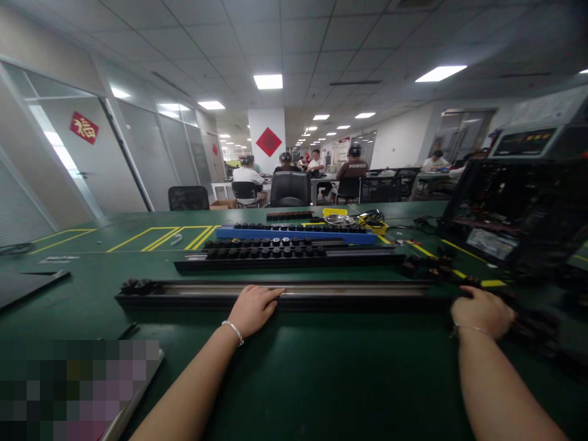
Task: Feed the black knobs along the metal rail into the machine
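A long black channel [358,300] with a metallic strip inside lies across the green table in front of me. Two small black round parts [136,286] sit at its left end. My left hand [255,306] rests on the channel's near edge, left of its middle, with fingers stretched over the strip. By the right end, my right hand [482,311] is closed with its fingers curled, next to loose black parts [537,324]. What its fingertips hold, if anything, is hidden.
Behind lie another black channel [275,263] with a row of black parts and a blue channel [294,233]. A yellow tray [335,212] is further back. An open black equipment case [509,214] stands at right. Several people sit at far tables.
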Action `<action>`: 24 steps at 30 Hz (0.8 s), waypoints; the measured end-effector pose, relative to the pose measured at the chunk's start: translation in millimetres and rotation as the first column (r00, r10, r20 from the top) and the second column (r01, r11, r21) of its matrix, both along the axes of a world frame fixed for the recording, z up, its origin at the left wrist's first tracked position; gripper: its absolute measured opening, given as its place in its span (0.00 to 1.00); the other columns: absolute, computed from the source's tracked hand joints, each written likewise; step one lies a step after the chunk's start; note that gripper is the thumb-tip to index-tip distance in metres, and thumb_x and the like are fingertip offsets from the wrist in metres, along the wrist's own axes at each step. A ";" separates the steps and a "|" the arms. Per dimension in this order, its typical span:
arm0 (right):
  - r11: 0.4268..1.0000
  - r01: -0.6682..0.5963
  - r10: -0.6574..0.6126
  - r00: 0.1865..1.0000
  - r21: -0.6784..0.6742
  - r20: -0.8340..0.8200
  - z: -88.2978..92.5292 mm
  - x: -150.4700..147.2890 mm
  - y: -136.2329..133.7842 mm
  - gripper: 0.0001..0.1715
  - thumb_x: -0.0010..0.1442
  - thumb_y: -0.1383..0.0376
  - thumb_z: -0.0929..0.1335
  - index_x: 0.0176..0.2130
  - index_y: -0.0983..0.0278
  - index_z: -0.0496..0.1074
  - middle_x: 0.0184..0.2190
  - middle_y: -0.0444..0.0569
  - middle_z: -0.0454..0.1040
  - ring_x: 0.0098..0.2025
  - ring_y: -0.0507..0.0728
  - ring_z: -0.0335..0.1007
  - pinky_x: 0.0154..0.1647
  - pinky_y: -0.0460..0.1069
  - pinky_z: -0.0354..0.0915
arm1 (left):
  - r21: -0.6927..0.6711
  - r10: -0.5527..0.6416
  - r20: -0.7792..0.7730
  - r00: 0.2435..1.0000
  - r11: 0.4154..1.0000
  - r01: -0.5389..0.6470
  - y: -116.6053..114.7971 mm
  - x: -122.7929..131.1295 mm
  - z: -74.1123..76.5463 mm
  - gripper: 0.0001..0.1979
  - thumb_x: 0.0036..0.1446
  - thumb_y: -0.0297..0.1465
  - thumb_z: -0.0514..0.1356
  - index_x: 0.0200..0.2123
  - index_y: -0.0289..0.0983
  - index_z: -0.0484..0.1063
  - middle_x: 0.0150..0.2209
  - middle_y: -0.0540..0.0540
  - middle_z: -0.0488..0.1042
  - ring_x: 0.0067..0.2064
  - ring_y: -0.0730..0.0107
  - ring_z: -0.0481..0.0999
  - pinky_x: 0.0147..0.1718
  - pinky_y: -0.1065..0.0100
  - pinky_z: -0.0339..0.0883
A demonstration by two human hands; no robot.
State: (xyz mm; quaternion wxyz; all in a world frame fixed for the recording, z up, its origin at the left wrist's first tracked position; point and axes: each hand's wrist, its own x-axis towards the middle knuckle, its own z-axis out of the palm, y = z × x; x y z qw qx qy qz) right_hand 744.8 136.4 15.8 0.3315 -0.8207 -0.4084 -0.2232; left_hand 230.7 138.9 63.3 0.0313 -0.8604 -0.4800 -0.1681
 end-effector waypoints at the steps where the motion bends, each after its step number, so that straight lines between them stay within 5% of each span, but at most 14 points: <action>1: 1.000 -0.003 0.003 0.999 -0.001 -0.047 1.4 -1.9 0.6 0.21 0.51 0.69 0.58 0.39 0.66 0.75 0.38 0.57 0.72 0.42 0.60 0.60 0.40 0.54 0.53 | 0.000 -0.009 0.021 1.000 1.000 0.009 0.2 -0.3 0.7 0.18 0.59 0.33 0.51 0.52 0.45 0.67 0.40 0.48 0.76 0.44 0.66 0.71 0.47 0.60 0.60; 6: 0.997 -0.013 -0.002 0.980 -0.078 -0.197 6.4 -4.0 3.6 0.20 0.54 0.64 0.58 0.41 0.59 0.74 0.48 0.49 0.71 0.46 0.60 0.60 0.40 0.53 0.55 | 0.051 0.027 0.156 0.987 0.998 -0.035 1.1 -1.1 10.2 0.16 0.58 0.33 0.51 0.48 0.42 0.71 0.44 0.47 0.74 0.48 0.65 0.68 0.50 0.61 0.61; 12: 0.994 -0.013 -0.015 0.965 -0.106 -0.262 2.5 1.5 5.0 0.24 0.54 0.60 0.59 0.50 0.52 0.70 0.54 0.46 0.67 0.53 0.61 0.57 0.43 0.56 0.55 | 0.051 0.332 0.029 0.943 0.941 -0.333 19.1 -38.4 40.9 0.21 0.54 0.36 0.53 0.51 0.38 0.68 0.53 0.43 0.68 0.55 0.59 0.64 0.56 0.59 0.55; 18: 1.000 0.021 -0.016 0.939 0.009 -0.343 3.5 5.8 6.7 0.27 0.50 0.65 0.60 0.49 0.57 0.72 0.52 0.50 0.69 0.54 0.62 0.59 0.46 0.56 0.56 | 0.043 0.705 -0.224 0.673 0.697 -0.716 30.6 -150.6 75.4 0.26 0.54 0.39 0.50 0.53 0.34 0.64 0.57 0.36 0.62 0.56 0.48 0.61 0.50 0.55 0.58; 21: 0.993 0.067 -0.037 0.955 0.093 -0.294 10.4 -5.7 8.2 0.25 0.52 0.65 0.59 0.47 0.61 0.73 0.49 0.54 0.71 0.52 0.62 0.61 0.48 0.56 0.56 | -0.005 0.783 -0.275 0.558 0.579 -0.815 20.7 -200.1 74.7 0.26 0.54 0.39 0.50 0.52 0.30 0.65 0.55 0.30 0.62 0.55 0.43 0.61 0.48 0.53 0.58; 24: 0.988 -0.063 0.079 0.990 0.141 -0.114 20.7 -30.3 9.5 0.24 0.54 0.66 0.58 0.46 0.64 0.73 0.46 0.55 0.73 0.50 0.61 0.63 0.51 0.54 0.57 | -0.047 0.816 -0.291 0.500 0.509 -0.859 10.8 -227.0 65.5 0.26 0.53 0.40 0.51 0.48 0.26 0.67 0.53 0.26 0.64 0.54 0.42 0.62 0.46 0.54 0.59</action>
